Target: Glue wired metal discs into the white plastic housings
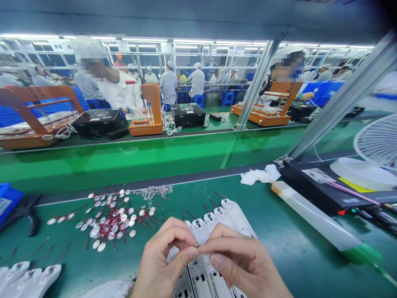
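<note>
Thumb and forefinger of my left hand (166,258) are pinched together at the bench's centre. My right hand (243,258) meets it, its fingertips closed at the same spot. Whatever they grip is too small to make out. Beneath and behind them lies a row of white plastic housings (237,219), with thin dark red wires standing up from their far ends; my hands partly hide these. To the left is a loose pile of round metal discs with red wires (114,221). Small clear pieces (155,192) are heaped behind that pile.
More white housings (45,279) lie at lower left, near black-handled pliers (32,219) and a blue bin (8,200). On the right are a white tube with a green end (313,215), a black box (347,198), crumpled tissue (260,175) and a fan (380,138). Co-workers sit beyond the green conveyor (173,151).
</note>
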`<state>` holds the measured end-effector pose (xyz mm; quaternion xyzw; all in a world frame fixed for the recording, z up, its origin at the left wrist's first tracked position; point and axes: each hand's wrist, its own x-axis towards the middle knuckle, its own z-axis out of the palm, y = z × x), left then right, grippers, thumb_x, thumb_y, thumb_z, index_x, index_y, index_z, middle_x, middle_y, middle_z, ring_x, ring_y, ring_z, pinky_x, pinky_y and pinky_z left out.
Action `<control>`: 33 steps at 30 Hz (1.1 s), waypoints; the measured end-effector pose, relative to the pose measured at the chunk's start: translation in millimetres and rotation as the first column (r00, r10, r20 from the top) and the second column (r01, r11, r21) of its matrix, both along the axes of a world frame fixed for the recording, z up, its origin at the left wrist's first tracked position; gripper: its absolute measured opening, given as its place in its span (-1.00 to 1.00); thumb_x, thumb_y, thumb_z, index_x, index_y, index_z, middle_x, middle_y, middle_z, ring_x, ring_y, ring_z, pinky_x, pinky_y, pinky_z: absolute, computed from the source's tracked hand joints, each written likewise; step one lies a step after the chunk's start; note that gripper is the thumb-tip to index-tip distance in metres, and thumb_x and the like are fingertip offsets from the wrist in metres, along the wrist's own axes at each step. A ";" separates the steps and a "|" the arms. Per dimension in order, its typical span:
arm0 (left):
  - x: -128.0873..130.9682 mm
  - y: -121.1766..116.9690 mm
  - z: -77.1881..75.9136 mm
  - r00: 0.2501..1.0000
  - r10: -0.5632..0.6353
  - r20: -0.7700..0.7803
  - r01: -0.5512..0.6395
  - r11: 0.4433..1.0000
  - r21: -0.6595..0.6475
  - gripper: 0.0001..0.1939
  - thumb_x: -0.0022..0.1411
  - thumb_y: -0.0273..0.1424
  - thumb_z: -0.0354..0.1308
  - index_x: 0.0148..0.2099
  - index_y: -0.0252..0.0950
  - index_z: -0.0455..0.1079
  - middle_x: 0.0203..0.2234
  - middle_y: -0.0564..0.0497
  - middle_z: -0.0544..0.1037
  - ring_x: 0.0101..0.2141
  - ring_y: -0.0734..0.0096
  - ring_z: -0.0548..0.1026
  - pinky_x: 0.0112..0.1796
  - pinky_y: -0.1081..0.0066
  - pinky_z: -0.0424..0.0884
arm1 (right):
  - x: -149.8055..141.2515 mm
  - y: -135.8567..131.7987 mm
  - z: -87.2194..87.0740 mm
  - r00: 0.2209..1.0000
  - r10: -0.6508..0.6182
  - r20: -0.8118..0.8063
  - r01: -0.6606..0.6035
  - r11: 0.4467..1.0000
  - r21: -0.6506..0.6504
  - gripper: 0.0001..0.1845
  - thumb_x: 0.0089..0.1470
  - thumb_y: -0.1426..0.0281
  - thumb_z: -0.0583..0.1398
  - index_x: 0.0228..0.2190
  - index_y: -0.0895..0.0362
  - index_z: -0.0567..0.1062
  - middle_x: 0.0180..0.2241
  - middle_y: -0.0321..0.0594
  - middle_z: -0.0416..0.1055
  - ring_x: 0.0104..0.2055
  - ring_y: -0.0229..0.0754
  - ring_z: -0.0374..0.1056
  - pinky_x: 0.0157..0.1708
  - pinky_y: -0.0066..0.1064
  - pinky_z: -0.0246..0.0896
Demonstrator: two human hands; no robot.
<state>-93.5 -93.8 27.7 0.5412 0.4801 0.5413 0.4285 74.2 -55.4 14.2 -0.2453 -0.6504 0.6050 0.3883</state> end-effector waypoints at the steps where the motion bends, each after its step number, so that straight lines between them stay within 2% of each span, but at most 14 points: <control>1: 0.0 -0.4 -0.3 1.000 -0.012 0.006 0.012 1.000 -0.019 -0.86 0.14 -0.30 0.21 -0.42 -0.23 0.44 -0.46 0.05 0.39 -0.42 0.46 0.36 -0.40 0.53 0.29 | 0.2 0.3 0.1 1.000 -0.016 0.005 0.016 1.000 0.020 -0.81 0.12 0.27 0.17 -0.23 -0.05 0.55 -0.47 -0.26 0.29 -0.53 -0.36 0.14 -0.67 -0.58 0.00; 8: -0.1 -2.5 2.3 0.998 -0.047 0.032 0.050 0.995 -0.091 -0.89 0.14 -0.31 0.21 -0.39 -0.22 0.45 -0.44 0.05 0.38 -0.39 0.45 0.36 -0.35 0.51 0.29 | -1.5 3.2 0.1 0.992 -0.107 0.059 0.100 0.988 0.122 -0.82 0.15 0.33 0.14 -0.25 -0.06 0.55 -0.49 -0.29 0.31 -0.47 -0.33 0.19 -0.57 -0.54 0.07; 14: -0.2 1.3 2.9 0.997 0.007 0.074 -0.004 0.999 -0.049 -0.87 0.11 -0.31 0.23 -0.43 -0.23 0.44 -0.47 0.06 0.37 -0.43 0.47 0.35 -0.43 0.55 0.29 | -3.1 -0.2 -3.9 0.997 -0.061 0.052 0.056 0.995 0.087 -0.81 0.15 0.29 0.13 -0.30 -0.02 0.56 -0.50 -0.28 0.29 -0.50 -0.33 0.16 -0.66 -0.58 0.00; 22: 1.1 3.9 2.6 0.999 0.032 0.021 -0.032 0.999 -0.015 -0.88 0.11 -0.34 0.23 -0.43 -0.25 0.44 -0.49 0.05 0.38 -0.46 0.48 0.35 -0.46 0.56 0.28 | -0.6 -4.0 -8.4 0.999 0.040 -0.004 -0.040 0.999 0.025 -0.80 0.15 0.26 0.14 -0.25 -0.05 0.56 -0.47 -0.28 0.29 -0.63 -0.44 0.07 -0.74 -0.63 -0.07; 28: 1.2 0.6 0.4 1.000 -0.002 -0.007 0.002 0.999 -0.039 -0.86 0.14 -0.30 0.21 -0.42 -0.24 0.44 -0.47 0.05 0.39 -0.42 0.45 0.37 -0.40 0.52 0.29 | 2.6 -1.8 0.2 0.996 -0.054 0.078 0.052 0.998 0.031 -0.77 0.16 0.27 0.13 -0.19 -0.07 0.54 -0.49 -0.27 0.28 -0.57 -0.37 0.12 -0.68 -0.57 -0.01; 33: 0.5 -2.1 -0.3 0.999 -0.042 0.009 0.043 0.997 -0.059 -0.86 0.13 -0.29 0.22 -0.41 -0.23 0.45 -0.46 0.05 0.39 -0.41 0.45 0.36 -0.38 0.51 0.29 | 1.5 1.8 -0.1 0.990 -0.107 0.097 0.103 0.994 0.043 -0.81 0.14 0.26 0.15 -0.25 -0.06 0.56 -0.53 -0.30 0.26 -0.56 -0.36 0.12 -0.67 -0.56 -0.03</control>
